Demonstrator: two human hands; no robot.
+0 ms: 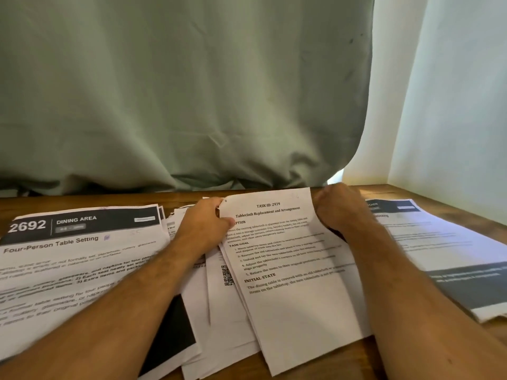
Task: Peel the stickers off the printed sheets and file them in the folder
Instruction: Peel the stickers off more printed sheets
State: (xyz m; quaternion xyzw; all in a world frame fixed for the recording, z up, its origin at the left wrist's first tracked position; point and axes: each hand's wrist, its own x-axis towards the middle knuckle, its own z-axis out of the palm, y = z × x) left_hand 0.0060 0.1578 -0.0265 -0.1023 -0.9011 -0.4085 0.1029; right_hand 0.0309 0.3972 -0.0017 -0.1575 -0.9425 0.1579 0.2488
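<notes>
A white printed sheet (290, 270) headed "TASK ID: 2939" lies on top of a loose pile of papers (219, 311) in the middle of the wooden table. My left hand (204, 223) pinches the sheet's top left corner between thumb and fingers. My right hand (338, 209) grips the sheet's top right edge, which buckles slightly under the fingers. A small purple sticker (107, 237) sits beside the title on the large "Four-Person Table Setting" sheet (68, 259) at the left. No folder is in view.
Another printed sheet with dark bands (444, 250) lies at the right. A black sheet (170, 333) pokes out under the pile. A grey-green curtain (178, 91) hangs behind the wooden table (340, 363), and a white wall (452, 105) closes the right side.
</notes>
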